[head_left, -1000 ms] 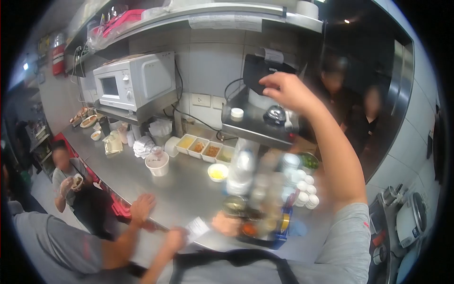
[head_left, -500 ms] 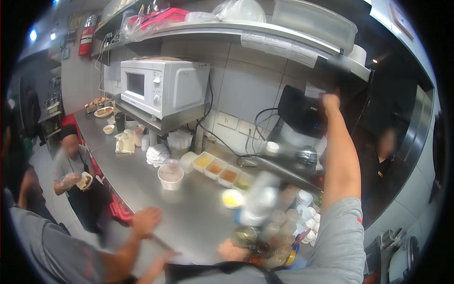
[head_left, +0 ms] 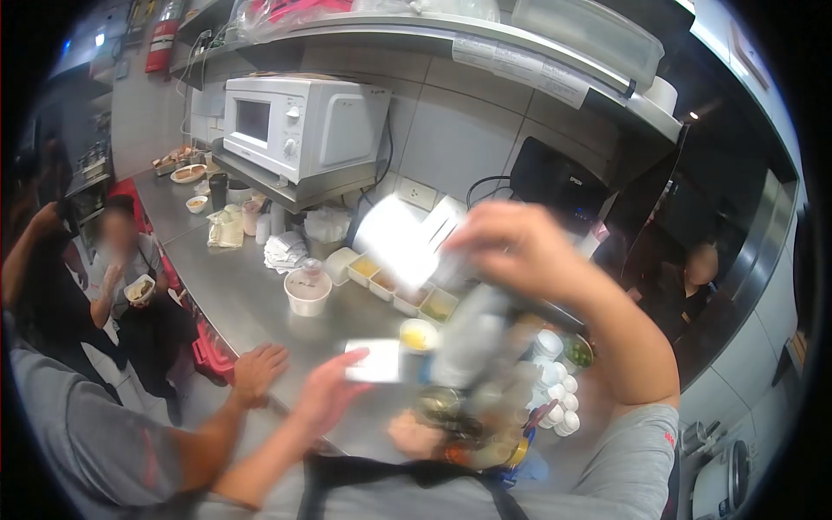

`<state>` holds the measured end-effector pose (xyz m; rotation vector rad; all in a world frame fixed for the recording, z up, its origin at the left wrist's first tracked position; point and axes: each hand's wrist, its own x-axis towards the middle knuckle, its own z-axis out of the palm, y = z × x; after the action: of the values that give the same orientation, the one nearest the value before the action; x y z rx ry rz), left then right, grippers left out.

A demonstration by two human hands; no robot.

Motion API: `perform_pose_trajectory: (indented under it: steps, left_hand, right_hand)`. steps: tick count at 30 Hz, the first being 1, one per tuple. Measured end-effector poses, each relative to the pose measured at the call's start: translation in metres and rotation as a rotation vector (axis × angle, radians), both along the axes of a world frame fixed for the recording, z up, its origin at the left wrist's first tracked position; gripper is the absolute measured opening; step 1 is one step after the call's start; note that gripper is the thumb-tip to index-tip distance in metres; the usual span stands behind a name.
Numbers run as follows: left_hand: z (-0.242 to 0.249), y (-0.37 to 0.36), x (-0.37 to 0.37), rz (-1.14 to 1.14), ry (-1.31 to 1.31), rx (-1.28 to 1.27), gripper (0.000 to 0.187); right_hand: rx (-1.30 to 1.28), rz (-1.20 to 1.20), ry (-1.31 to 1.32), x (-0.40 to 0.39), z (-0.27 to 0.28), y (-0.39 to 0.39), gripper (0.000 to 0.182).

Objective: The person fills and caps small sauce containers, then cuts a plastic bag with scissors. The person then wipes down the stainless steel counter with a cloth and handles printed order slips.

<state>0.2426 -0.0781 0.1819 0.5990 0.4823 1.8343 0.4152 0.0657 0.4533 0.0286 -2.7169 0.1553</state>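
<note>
My right hand point(head_left: 507, 247) is raised over the counter, its fingers pinched on a long, curling white paper strip point(head_left: 394, 238), blurred by motion. Lower and to the left, my left hand point(head_left: 334, 390) grips a small white paper slip point(head_left: 376, 360) by its left edge. Just beyond that slip sits a small cup with yellow contents point(head_left: 419, 335). A lidded white tub point(head_left: 308, 293) stands further back. The black printer point(head_left: 559, 184) is behind my right hand, beneath the shelf.
A co-worker's hand point(head_left: 260, 373) rests on the counter edge point(head_left: 290, 416) at left. Another person point(head_left: 121, 277) holds a bowl; one more point(head_left: 689, 282) is at right. A microwave point(head_left: 303, 130), sauce containers point(head_left: 438, 305), blurred jars point(head_left: 446, 412) and white egg-like items point(head_left: 563, 403) surround the counter.
My right hand has come down and left from the printer with the paper strip. My left hand has risen over the counter and now shows a white slip. The view has shifted slightly.
</note>
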Motion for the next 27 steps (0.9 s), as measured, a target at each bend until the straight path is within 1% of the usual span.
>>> perform_pose_trajectory:
  steps: [2, 3, 5, 6, 7, 9, 10, 12, 13, 15, 17, 18, 19, 21, 24, 25, 27]
  left_hand:
    - [0.003, 0.012, -0.01, 0.081, 0.004, 0.055, 0.033]
    - [0.0, 0.018, -0.016, 0.121, 0.008, 0.085, 0.032]
    - [-0.008, 0.031, -0.029, 0.26, 0.199, 0.107, 0.028]
    - [-0.008, 0.035, -0.032, 0.326, 0.295, 0.119, 0.027]
    - [-0.008, 0.037, -0.032, 0.341, 0.274, 0.078, 0.029]
    - [-0.022, 0.048, -0.033, 0.478, 0.47, 0.068, 0.026]
    - [-0.031, 0.049, -0.034, 0.42, 0.604, 0.096, 0.031]
    - [-0.031, 0.048, -0.03, 0.313, 0.867, 0.178, 0.042]
    - [-0.032, 0.043, -0.02, 0.149, 0.852, 0.291, 0.049]
    - [-0.01, 0.036, 0.003, -0.041, 0.832, 0.444, 0.067]
    - [0.004, 0.037, 0.019, -0.082, 0.828, 0.53, 0.089]
    - [0.004, 0.04, 0.017, -0.109, 0.7, 0.503, 0.095]
    - [0.003, 0.044, 0.015, -0.134, 0.572, 0.473, 0.101]
    - [0.028, 0.04, 0.012, -0.124, 0.412, 0.592, 0.096]
    - [0.035, 0.034, 0.0, -0.14, 0.095, 0.503, 0.083]
    - [0.031, 0.033, -0.003, -0.117, -0.019, 0.454, 0.07]
    - [0.022, 0.033, -0.012, -0.016, -0.041, 0.363, 0.063]
  right_hand:
    - [0.073, 0.119, -0.066, -0.003, -0.017, -0.025, 0.032]
    - [0.166, 0.168, -0.086, -0.002, -0.024, -0.033, 0.029]
    - [0.314, 0.277, -0.129, 0.001, -0.03, -0.044, 0.022]
    - [0.33, 0.294, -0.118, 0.003, -0.03, -0.049, 0.021]
    - [0.345, 0.309, -0.107, 0.006, -0.03, -0.056, 0.021]
    - [0.394, 0.331, -0.101, 0.009, -0.03, -0.06, 0.022]
    - [0.387, 0.323, -0.06, 0.009, -0.032, -0.06, 0.023]
    - [0.376, 0.303, 0.027, 0.007, -0.038, -0.058, 0.024]
    - [0.37, 0.291, 0.048, 0.006, -0.039, -0.056, 0.025]
    - [0.358, 0.272, 0.091, 0.003, -0.041, -0.051, 0.026]
    - [0.419, 0.262, 0.063, -0.001, -0.048, -0.043, 0.033]
    - [0.449, 0.259, 0.046, -0.004, -0.051, -0.04, 0.036]
    - [0.501, 0.254, 0.031, -0.006, -0.054, -0.039, 0.036]
    - [0.602, 0.247, -0.001, -0.009, -0.06, -0.04, 0.034]
    - [0.651, 0.256, -0.017, -0.013, -0.064, -0.041, 0.02]
    - [0.639, 0.258, -0.041, -0.015, -0.067, -0.039, 0.024]
    - [0.617, 0.265, -0.086, -0.02, -0.072, -0.035, 0.033]
